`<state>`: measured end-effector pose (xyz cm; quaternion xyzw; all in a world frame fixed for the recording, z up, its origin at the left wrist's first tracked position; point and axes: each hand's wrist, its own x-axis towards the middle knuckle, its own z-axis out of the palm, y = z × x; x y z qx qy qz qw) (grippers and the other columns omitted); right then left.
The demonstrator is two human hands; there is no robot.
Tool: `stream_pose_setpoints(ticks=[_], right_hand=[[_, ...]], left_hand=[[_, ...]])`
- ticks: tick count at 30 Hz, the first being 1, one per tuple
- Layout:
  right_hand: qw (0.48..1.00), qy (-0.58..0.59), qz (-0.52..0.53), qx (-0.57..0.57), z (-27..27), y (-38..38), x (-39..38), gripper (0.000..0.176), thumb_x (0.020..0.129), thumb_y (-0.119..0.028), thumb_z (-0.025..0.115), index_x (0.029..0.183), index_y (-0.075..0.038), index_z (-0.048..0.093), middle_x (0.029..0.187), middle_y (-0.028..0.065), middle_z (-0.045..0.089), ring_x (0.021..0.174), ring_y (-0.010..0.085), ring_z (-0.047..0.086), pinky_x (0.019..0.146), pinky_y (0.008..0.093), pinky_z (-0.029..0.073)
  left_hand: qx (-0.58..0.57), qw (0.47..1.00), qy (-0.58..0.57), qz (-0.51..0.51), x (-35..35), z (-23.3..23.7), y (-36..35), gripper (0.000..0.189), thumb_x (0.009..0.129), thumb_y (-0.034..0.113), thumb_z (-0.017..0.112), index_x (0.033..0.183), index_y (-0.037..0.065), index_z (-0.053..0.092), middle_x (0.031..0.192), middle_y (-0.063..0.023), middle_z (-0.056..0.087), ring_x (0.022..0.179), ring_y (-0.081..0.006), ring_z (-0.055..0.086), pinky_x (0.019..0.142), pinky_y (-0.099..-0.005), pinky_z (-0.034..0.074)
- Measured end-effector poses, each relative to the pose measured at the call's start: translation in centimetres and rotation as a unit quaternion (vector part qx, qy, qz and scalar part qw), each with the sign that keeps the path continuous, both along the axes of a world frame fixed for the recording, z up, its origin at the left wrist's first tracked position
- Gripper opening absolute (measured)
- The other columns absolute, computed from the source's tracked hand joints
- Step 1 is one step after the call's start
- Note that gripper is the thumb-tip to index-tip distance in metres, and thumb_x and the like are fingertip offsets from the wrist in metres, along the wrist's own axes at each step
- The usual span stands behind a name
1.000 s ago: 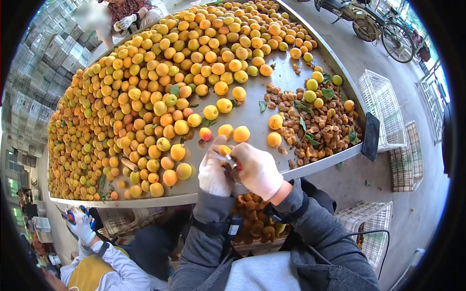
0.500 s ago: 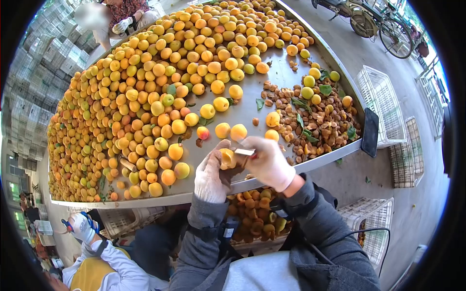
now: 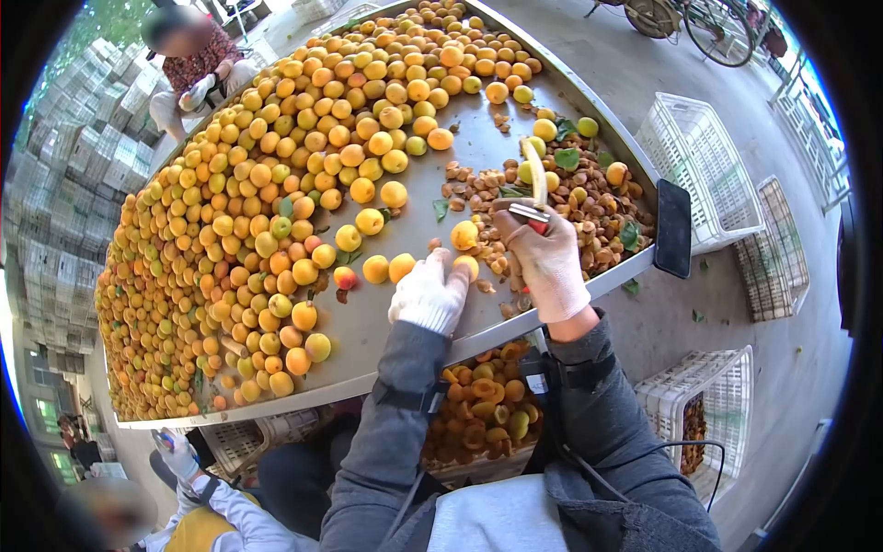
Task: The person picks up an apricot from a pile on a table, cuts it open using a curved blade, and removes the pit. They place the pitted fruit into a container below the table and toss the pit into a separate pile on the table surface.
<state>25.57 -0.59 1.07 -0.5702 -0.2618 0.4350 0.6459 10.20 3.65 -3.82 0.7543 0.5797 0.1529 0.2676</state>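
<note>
- left hand (image 3: 430,293): left of the pit pile (image 3: 602,210), bent fingers at an apricot (image 3: 468,266); whether they grip it cannot be told
- right hand (image 3: 549,265): over the pit pile's near left part, fingers closed round a red-handled tool (image 3: 531,213)
- second apricot (image 3: 464,235): at the pit pile's left edge
- green leaves (image 3: 567,159): lying on the pit pile
- apricot heap (image 3: 248,212): farther left of the pit pile
- phone (image 3: 672,228): just right of it
</note>
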Motion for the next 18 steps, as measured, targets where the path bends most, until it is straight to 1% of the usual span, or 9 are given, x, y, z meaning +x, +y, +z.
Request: stream_pose_setpoints(ticks=[2,6,8,9,10,11,14,16,18], right_hand=[[1.0,-0.007,-0.005,0.006,0.2,0.0,0.0,0.022,0.088,-0.012,0.071,0.104,0.002,0.068,0.084,0.0004,0.066,0.074,0.0055,0.056,0.067,0.0201,0.047],[0.999,-0.025,-0.006,0.035,0.2,-0.4,0.2,0.02,0.088,-0.01,0.069,0.104,0.002,0.067,0.084,0.0018,0.066,0.076,0.0056,0.057,0.069,0.0208,0.048],[0.999,-0.023,0.033,-0.017,0.6,-0.8,0.5,0.02,0.087,-0.009,0.068,0.105,0.001,0.068,0.083,0.0015,0.066,0.075,0.0053,0.057,0.068,0.0212,0.048],[0.999,-0.02,0.033,-0.015,0.7,-1.0,0.3,0.02,0.087,-0.009,0.068,0.105,0.001,0.068,0.083,0.0015,0.066,0.075,0.0053,0.057,0.068,0.0212,0.048],[0.997,-0.024,0.072,-0.02,0.8,-1.3,0.1,0.02,0.087,-0.009,0.067,0.105,0.0,0.068,0.082,0.0003,0.065,0.074,0.0053,0.057,0.067,0.0219,0.048],[0.993,-0.029,0.112,-0.023,0.9,-1.5,-0.4,0.02,0.086,-0.009,0.066,0.104,-0.001,0.068,0.081,-0.0009,0.064,0.074,0.0053,0.056,0.066,0.0226,0.048],[0.977,-0.136,0.162,0.006,-0.4,-2.3,-2.4,0.016,0.085,-0.01,0.067,0.099,-0.003,0.067,0.073,0.0085,0.065,0.067,0.0185,0.063,0.063,0.0301,0.049],[0.944,-0.268,0.191,0.026,-1.3,-2.6,-4.1,0.011,0.084,-0.01,0.067,0.094,-0.005,0.064,0.072,0.0206,0.061,0.07,0.039,0.063,0.061,0.0387,0.049],[0.914,-0.321,0.249,0.014,-1.4,-3.1,-5.3,0.013,0.084,-0.012,0.064,0.095,-0.007,0.065,0.074,0.0199,0.063,0.074,0.0402,0.063,0.063,0.0427,0.05]], left_hand=[[0.053,0.993,0.102,-0.012,1.8,-1.7,0.4,0.049,0.085,0.039,0.065,0.123,0.008,0.061,0.107,-0.0174,0.066,0.105,-0.0356,0.062,0.094,-0.043,0.048],[0.015,0.994,0.088,-0.068,2.3,-1.9,0.4,0.049,0.082,0.034,0.069,0.121,0.006,0.062,0.114,-0.0176,0.063,0.101,-0.034,0.063,0.092,-0.0414,0.049],[-0.196,0.942,-0.266,-0.046,0.3,-2.3,0.6,0.049,0.085,0.019,0.068,0.13,0.003,0.054,0.117,-0.0164,0.062,0.098,-0.0284,0.065,0.086,-0.0376,0.052],[-0.324,0.819,-0.473,-0.026,-1.0,-2.3,0.5,0.051,0.087,0.015,0.066,0.134,0.002,0.05,0.117,-0.0159,0.062,0.099,-0.0265,0.065,0.086,-0.0366,0.053],[-0.353,0.758,-0.548,-0.006,-2.1,-1.3,0.0,0.05,0.091,0.012,0.063,0.137,0.001,0.045,0.117,-0.0156,0.06,0.103,-0.0264,0.064,0.089,-0.0384,0.054],[-0.347,0.761,-0.547,-0.001,-2.7,-0.4,-0.5,0.05,0.091,0.012,0.063,0.137,0.001,0.045,0.117,-0.0156,0.06,0.103,-0.0264,0.064,0.089,-0.0384,0.054],[-0.304,0.64,-0.705,-0.013,-5.0,0.5,-1.2,0.05,0.092,0.016,0.067,0.135,0.001,0.047,0.122,-0.0161,0.06,0.106,-0.0278,0.064,0.091,-0.0442,0.055],[-0.289,0.632,-0.719,-0.005,-6.6,0.1,-1.4,0.049,0.092,0.018,0.067,0.134,0.002,0.049,0.121,-0.0161,0.061,0.105,-0.0283,0.064,0.092,-0.0447,0.054],[-0.262,0.634,-0.728,0.012,-7.5,0.2,-2.0,0.048,0.091,0.023,0.069,0.13,0.001,0.053,0.117,-0.0157,0.063,0.102,-0.0286,0.066,0.093,-0.0445,0.054]])
